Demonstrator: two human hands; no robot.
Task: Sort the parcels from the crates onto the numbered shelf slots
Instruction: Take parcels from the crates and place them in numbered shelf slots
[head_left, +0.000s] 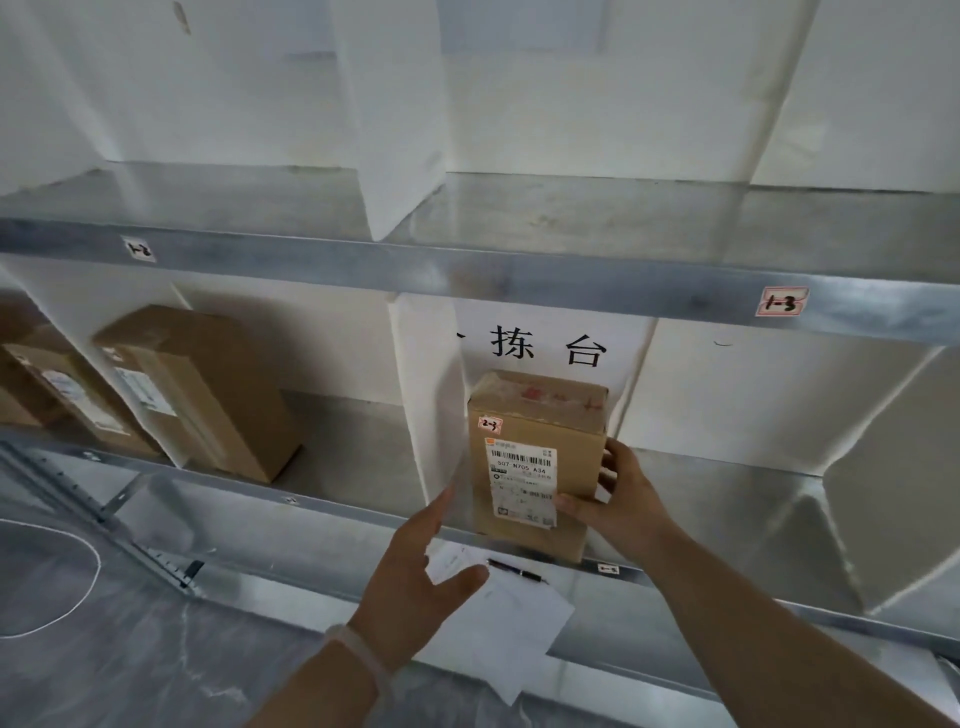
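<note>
A parcel (537, 457) stands on the shelf (675, 499), right of a divider (426, 395).

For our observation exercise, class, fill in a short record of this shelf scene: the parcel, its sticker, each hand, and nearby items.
parcel: brown, upright on the lower shelf
sticker: reads 2-3
right-hand grip: holds the parcel's right side
left-hand grip: open, holding nothing
nearby: paper and pen below; another box further left
</note>
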